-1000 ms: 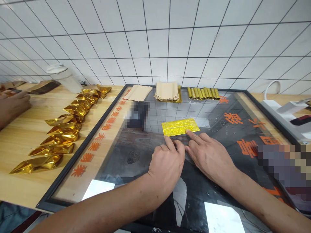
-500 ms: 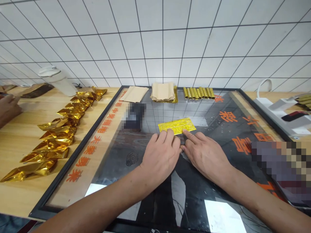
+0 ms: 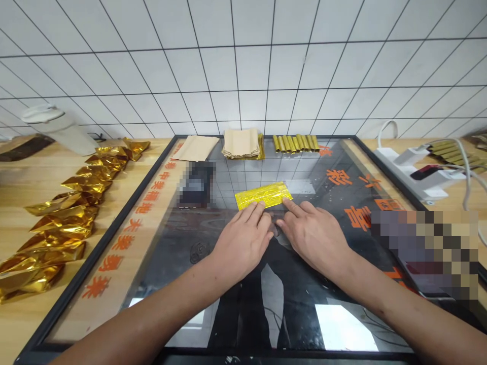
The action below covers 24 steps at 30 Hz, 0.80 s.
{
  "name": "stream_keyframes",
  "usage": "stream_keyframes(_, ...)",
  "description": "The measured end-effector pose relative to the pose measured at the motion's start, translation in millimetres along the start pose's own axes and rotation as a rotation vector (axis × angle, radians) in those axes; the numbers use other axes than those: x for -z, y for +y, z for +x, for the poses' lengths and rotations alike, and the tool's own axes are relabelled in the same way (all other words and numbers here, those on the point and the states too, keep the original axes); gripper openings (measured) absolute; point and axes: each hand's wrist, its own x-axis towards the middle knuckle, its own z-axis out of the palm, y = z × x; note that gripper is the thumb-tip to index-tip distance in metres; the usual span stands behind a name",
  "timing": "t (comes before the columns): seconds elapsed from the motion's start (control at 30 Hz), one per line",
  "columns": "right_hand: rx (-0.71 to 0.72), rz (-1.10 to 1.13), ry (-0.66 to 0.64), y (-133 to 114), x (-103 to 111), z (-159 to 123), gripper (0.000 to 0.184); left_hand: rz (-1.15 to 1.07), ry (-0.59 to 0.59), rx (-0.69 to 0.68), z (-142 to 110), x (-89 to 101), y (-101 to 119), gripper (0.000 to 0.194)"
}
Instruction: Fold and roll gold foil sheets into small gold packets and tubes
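Note:
A shiny yellow foil sheet (image 3: 264, 194) with an embossed pattern lies flat on the glass panel (image 3: 171, 228). My left hand (image 3: 243, 238) rests palm down, its outstretched fingertips touching the sheet's near edge. With its index finger extended, my right hand (image 3: 314, 233) touches the near right corner of the sheet. Both thumbs point inward below the foil, a small gap between them. Behind the sheet are a stack of brown paper pieces (image 3: 240, 142), a separate brown paper piece (image 3: 198, 148) and a row of rolled gold tubes (image 3: 296, 143).
Several twisted gold foil packets (image 3: 81, 218) line the wooden table at left, near a white lidded cup (image 3: 61, 129). A power strip (image 3: 407, 175) with plugs and cables stands right. Blurred dark objects (image 3: 196, 185) lie on the panel. More gold tubes (image 3: 451, 154) sit far right.
The view has swung right. My left fingers have straightened and moved up from below the foil onto its near edge. Another person's hand has left the view at far left.

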Motion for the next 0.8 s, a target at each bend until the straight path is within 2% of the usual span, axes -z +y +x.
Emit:
stream_keyframes(0.2, -0.098, -0.04, -0.005, 9, 5, -3, 0.046, -0.036, -0.034, 0.022, 1, 2.0, 1, 0.036)
stream_keyframes(0.4, 0.002, -0.016, 0.108, 5, 2, 0, 0.05, -0.044, -0.043, 0.032, 1, 1.7, 2, 0.036)
stream_keyframes(0.57, 0.034, 0.054, 0.127, 0, -3, 3, 0.044, -0.03, -0.038, 0.042, 2, 1.2, 4, 0.036)
stream_keyframes(0.8, -0.001, 0.104, 0.145, 15, -6, 2, 0.042, -0.141, 0.044, -0.042, 4, 9.3, 5, 0.038)
